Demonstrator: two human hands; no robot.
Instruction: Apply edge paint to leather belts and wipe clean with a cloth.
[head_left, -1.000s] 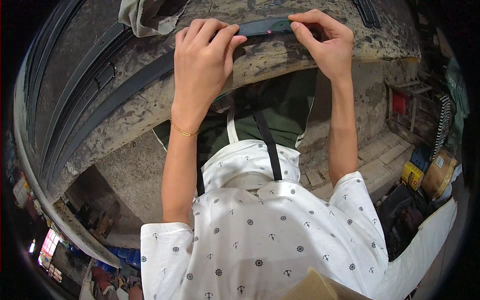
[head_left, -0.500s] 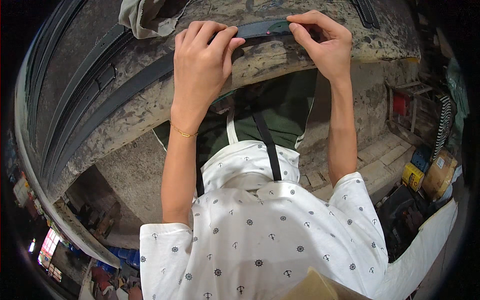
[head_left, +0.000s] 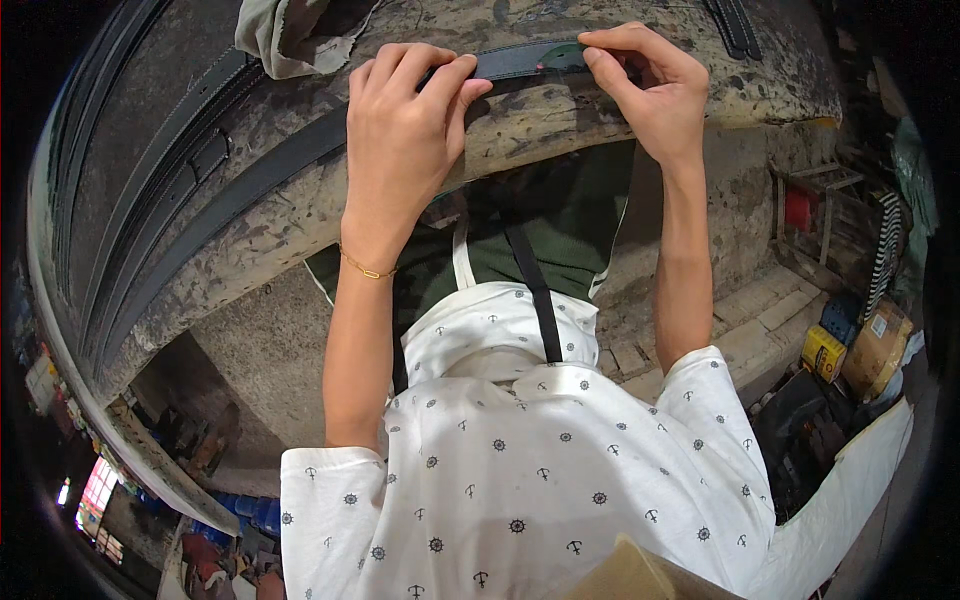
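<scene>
A long dark leather belt [head_left: 255,180] with pale edge stitching curves along the near side of the work table and up to both hands. My left hand [head_left: 408,115] grips it from above, fingers curled and thumb at its edge. My right hand [head_left: 645,85] is closed in a pinch, thumb and forefinger together at the belt's right part. Beside those fingertips a dark green rounded patch [head_left: 562,60] with a small pink spot shows on the belt. Whether the patch is a separate piece I cannot tell. The belt's right end is hidden by my right hand.
More dark belts [head_left: 165,150] lie curved on the stained table [head_left: 480,125] at left, and short straps [head_left: 733,28] at far right. A grey cloth [head_left: 290,40] is bunched at the back. A wooden stool [head_left: 825,215], a yellow box [head_left: 825,352] and cardboard stand at right.
My right hand and the green patch have shifted very slightly to the right. My left hand stays almost still, keeping its grip on the belt.
</scene>
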